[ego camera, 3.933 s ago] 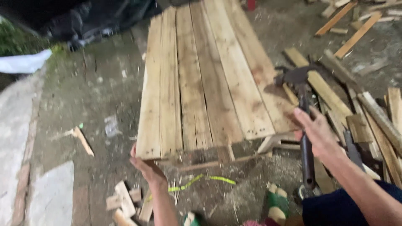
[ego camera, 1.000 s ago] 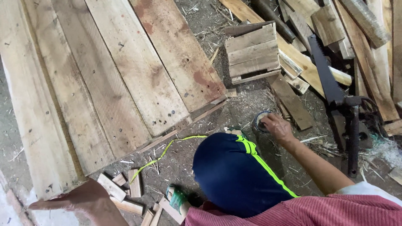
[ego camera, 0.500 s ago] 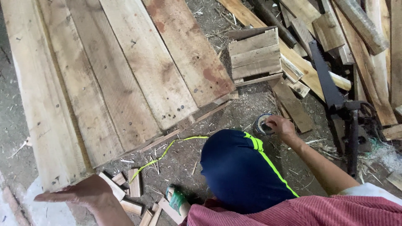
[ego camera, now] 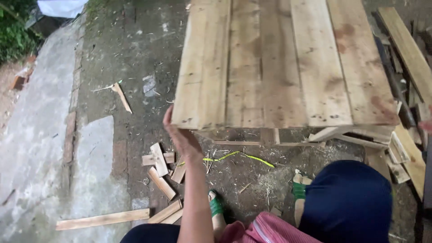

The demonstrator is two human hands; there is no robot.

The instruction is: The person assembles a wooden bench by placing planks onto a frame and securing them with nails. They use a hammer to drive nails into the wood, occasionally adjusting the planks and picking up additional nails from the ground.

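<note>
The left hand [ego camera: 182,135] gripped the wooden pallet [ego camera: 279,67] at its near corner, mid-lift; the right hand's state could not be told.

I see an outdoor yard in soft daylight: dirt ground [ego camera: 135,54] with sawdust, a pale concrete strip [ego camera: 40,148] at its left edge, green plants [ego camera: 13,40] in the far-left corner.

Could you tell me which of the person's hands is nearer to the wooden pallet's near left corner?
Left. The left hand grips under the wooden pallet at that corner; the right hand barely shows at the frame's right edge, past the pallet's far corner.
</note>
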